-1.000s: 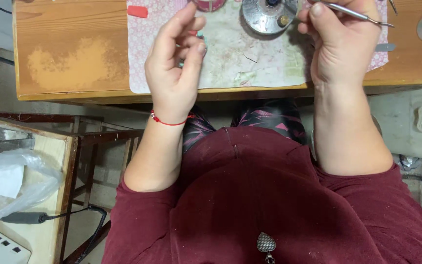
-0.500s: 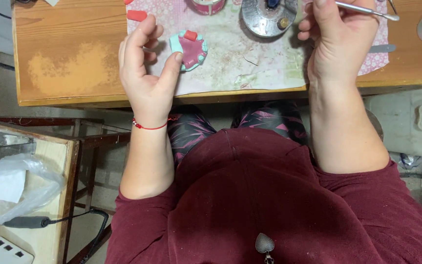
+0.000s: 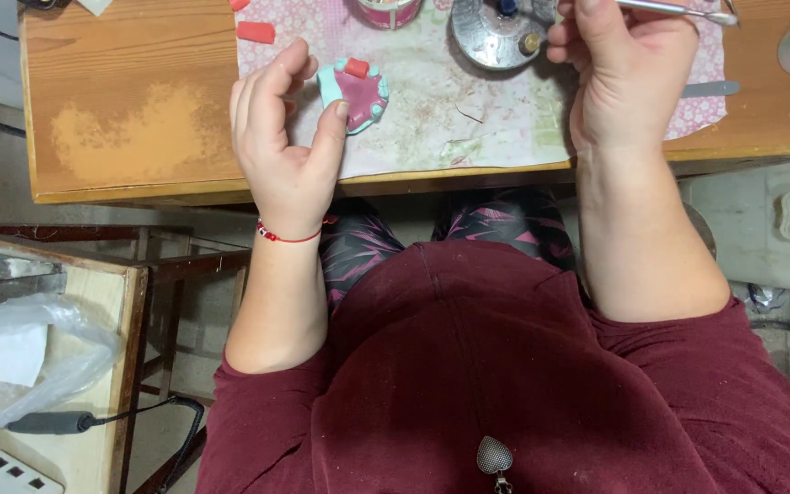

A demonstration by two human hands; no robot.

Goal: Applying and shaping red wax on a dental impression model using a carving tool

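Observation:
A small clay piece (image 3: 357, 92), teal-edged with a dark pink middle and a red lump on top, lies on a pale patterned mat (image 3: 432, 110) on the wooden table (image 3: 139, 119). My left hand (image 3: 283, 146) rests just left of it, fingers apart, the thumb tip touching its lower edge. My right hand (image 3: 628, 78) is at the mat's right side, closed on a thin metal modelling tool (image 3: 678, 9) whose tip points right. A round metal dish (image 3: 500, 32) sits just left of that hand.
A red clay strip (image 3: 256, 32) lies near the mat's top left corner. A pink-banded jar (image 3: 386, 11) stands at the top edge. A flat metal blade (image 3: 710, 89) lies on the right. Lower left, a side shelf (image 3: 93, 366) holds a plastic bag (image 3: 20, 357) and a cable.
My left hand has moved left and opened, uncovering the clay piece on the mat. My right hand stays near the dish with the tool.

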